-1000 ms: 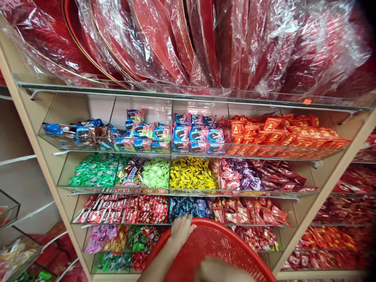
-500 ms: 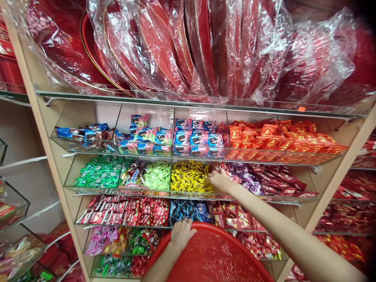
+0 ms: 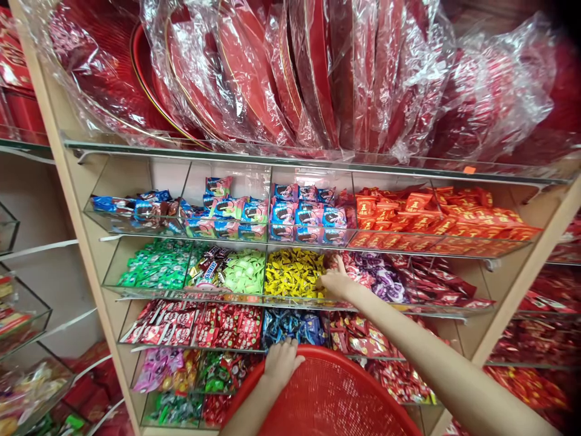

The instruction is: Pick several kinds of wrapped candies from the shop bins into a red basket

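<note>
My left hand [image 3: 282, 362] is closed over the rim of a red perforated plastic basket [image 3: 336, 393], low in the view. Higher up, my right hand [image 3: 336, 281] reaches into the candy shelf at the border between the yellow-wrapped candies [image 3: 293, 272] and the red and purple ones [image 3: 379, 277]. One finger points up beside the divider; whether the others pinch a candy is hidden. Blue-wrapped candies [image 3: 295, 326] lie just above the basket rim.
Red trays in clear plastic [image 3: 254, 79] fill the top shelf. Below stand clear bins with blue and pink packets [image 3: 308, 213], orange packets [image 3: 399, 212] and green candies [image 3: 158, 266]. Glass shelf edges run across, between wooden side panels [image 3: 68, 200].
The view has shifted slightly, so the shelves sit a little further right. My right hand has barely moved at the bins; my left hand keeps its place on the basket rim.
</note>
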A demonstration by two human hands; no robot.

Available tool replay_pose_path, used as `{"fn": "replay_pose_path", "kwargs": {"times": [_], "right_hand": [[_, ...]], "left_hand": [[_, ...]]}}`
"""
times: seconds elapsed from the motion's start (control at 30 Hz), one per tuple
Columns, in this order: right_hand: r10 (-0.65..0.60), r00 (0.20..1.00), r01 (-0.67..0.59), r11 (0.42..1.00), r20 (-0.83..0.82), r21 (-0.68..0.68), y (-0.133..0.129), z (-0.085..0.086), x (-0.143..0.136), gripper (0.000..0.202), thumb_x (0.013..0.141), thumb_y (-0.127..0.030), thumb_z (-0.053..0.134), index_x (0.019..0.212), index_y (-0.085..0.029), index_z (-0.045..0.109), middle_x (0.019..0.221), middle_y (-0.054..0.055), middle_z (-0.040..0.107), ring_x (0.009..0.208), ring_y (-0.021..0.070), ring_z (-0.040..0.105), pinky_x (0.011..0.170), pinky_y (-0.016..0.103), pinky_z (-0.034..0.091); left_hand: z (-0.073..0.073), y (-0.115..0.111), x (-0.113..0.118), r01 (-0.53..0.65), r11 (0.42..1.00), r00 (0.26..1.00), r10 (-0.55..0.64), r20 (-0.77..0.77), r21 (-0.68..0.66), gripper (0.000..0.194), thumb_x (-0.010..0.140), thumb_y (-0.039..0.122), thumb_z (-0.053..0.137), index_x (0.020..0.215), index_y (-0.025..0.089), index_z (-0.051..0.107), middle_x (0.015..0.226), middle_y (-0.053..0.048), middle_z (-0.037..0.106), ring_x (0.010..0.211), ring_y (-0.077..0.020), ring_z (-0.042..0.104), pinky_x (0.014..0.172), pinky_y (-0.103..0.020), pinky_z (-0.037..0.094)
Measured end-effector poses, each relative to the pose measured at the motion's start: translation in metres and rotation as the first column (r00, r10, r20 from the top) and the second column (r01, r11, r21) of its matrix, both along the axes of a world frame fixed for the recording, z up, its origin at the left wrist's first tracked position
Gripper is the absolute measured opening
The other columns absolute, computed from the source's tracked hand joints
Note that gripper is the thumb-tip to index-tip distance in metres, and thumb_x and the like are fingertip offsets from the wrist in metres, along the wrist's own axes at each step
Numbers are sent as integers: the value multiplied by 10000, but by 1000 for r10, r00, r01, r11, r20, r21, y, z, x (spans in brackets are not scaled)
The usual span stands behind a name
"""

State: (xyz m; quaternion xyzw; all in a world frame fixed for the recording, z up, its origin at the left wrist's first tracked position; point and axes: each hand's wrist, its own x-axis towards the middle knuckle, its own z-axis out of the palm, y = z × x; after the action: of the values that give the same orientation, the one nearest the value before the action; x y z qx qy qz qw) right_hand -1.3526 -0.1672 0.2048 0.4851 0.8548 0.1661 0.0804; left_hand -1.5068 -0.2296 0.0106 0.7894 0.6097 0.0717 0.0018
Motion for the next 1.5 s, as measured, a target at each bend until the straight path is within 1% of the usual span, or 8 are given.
{"fn": "replay_pose_path", "kwargs": {"times": [0.13,0.33,0.5,0.77,0.87,1.03,1.23,1.5], "right_hand": [[-40,999,41,998,15,-49,-1,3,-4,248,692,-94,527,873,-178,674,817,104,674,912,259,581,974,602,12],[5,998,-6,1000,-56,-8,5,0,-3,180,721,-160,548,852,-157,673,810,134,675,896,271,594,988,560,52],[-13,999,11,999,-44,-32,7,-2,0,181,722,-224,577,867,-164,667,816,124,676,892,275,596,989,560,7],[74,992,-59,987,-98,149,17,-17,4,197,804,-290,484,941,-168,554,798,101,666,843,246,604,987,539,14],[104,984,-87,989,-142,120,17,-19,5,182,801,-235,459,965,-161,492,795,87,668,805,230,614,967,524,99],[117,978,-119,993,-174,-4,12,-14,5,176,798,-120,359,822,-177,524,802,67,672,807,209,614,932,496,160],[67,977,-89,991,-201,-102,7,-7,3,77,753,-234,516,798,-198,567,858,54,673,852,214,599,929,453,175],[-2,986,-23,989,-169,-147,16,-12,-2,311,680,-161,573,987,-207,554,984,75,652,949,240,572,867,403,258]], "left_hand": [[1,0,0,2,1000,1000,-2,3,-2,394,832,435,392,1089,164,519,1072,-84,599,938,-227,578,792,-341,474],[0,0,-1,-1,1000,1000,1,7,2,404,832,435,395,1102,159,516,1099,-85,591,941,-234,578,797,-353,476],[1,-1,-1,6,1000,1000,-6,6,0,398,838,433,388,1099,161,516,1100,-92,589,964,-230,570,813,-345,467],[3,-3,-2,9,1000,1000,-8,24,-13,380,839,444,370,1063,182,528,1080,-87,587,939,-221,577,787,-336,462],[4,-4,-3,11,1000,1000,-11,29,-9,378,837,444,373,1060,181,528,1076,-84,589,934,-222,577,782,-335,461],[4,-4,-3,8,1000,1000,-8,26,-12,391,840,446,360,1079,180,518,1096,-84,584,945,-225,571,793,-338,455],[5,-4,-3,9,1000,1000,-8,29,-17,388,840,451,347,1058,183,525,1090,-77,587,930,-214,572,791,-318,456],[5,-4,-4,8,1000,999,-7,40,-26,388,840,447,352,1082,187,510,1092,-81,585,957,-219,566,807,-334,452]]}}
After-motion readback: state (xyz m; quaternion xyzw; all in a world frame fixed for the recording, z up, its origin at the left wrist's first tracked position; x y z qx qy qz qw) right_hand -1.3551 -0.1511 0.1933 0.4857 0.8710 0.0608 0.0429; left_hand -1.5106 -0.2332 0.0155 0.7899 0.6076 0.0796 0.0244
